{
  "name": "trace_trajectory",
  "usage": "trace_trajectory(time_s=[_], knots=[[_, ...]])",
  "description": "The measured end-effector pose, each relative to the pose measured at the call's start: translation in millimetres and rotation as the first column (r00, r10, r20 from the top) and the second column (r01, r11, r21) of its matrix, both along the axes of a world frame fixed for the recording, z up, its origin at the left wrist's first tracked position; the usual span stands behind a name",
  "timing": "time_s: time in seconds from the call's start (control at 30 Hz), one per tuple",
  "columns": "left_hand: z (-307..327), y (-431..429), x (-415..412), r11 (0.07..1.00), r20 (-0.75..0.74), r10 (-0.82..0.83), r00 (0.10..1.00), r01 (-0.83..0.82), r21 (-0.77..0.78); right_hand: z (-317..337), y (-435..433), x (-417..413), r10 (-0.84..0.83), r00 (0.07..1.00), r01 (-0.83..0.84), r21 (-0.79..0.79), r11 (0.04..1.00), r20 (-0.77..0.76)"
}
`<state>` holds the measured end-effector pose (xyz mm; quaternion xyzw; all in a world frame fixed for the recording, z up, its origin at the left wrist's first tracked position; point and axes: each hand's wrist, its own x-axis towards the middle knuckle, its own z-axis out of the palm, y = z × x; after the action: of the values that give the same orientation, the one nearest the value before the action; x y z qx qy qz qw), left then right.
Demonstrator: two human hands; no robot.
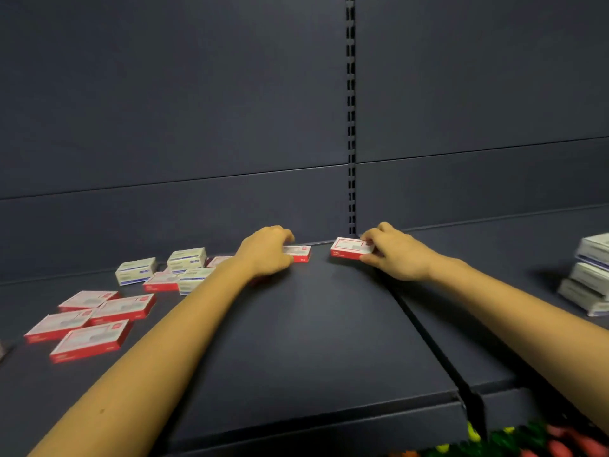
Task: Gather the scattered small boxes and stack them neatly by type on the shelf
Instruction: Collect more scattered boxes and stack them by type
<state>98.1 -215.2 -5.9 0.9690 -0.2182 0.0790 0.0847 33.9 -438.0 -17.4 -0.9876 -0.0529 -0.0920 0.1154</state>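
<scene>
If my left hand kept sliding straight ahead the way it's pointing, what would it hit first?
Probably the back panel: the left hand and the red box it grips sit close to it, with nothing visible between. Depth is hard to judge.

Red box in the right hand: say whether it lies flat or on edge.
Flat. The red box shows its broad face up, thin red side forward; the right hand pinches it.

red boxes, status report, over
Left hand grips one red box. Right hand pinches second red box. White boxes mixed among loose red boxes, left.
</scene>
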Motion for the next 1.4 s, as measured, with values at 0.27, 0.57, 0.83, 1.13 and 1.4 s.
trace_trajectory(time_s=[0.27, 0.57, 0.83, 1.13, 1.4], knots=[[-2, -8, 38, 0.995, -0.175, -0.067, 0.982, 0.080, 0.067, -3, -6, -49, -0.115, 0.993, 0.114, 0.054, 0.992, 0.001], [18, -11, 27, 0.958, -0.065, -0.274, 0.960, 0.266, -0.107, -7, -10, -89, -0.198, 0.980, 0.195, 0.091, 0.977, 0.030], [52, -57, -35, 0.870, 0.027, -0.477, 0.878, 0.476, -0.127, 12, -44, -138, -0.189, 0.973, 0.174, 0.114, 0.978, 0.130], [73, -147, -133, 0.795, 0.122, -0.550, 0.826, 0.562, -0.228, 30, -130, -237, -0.184, 0.954, 0.151, 0.152, 0.977, 0.238], [61, -253, -217, 0.756, 0.099, -0.599, 0.795, 0.602, -0.259, 26, -241, -330, -0.266, 0.937, 0.244, 0.120, 0.962, 0.228]])
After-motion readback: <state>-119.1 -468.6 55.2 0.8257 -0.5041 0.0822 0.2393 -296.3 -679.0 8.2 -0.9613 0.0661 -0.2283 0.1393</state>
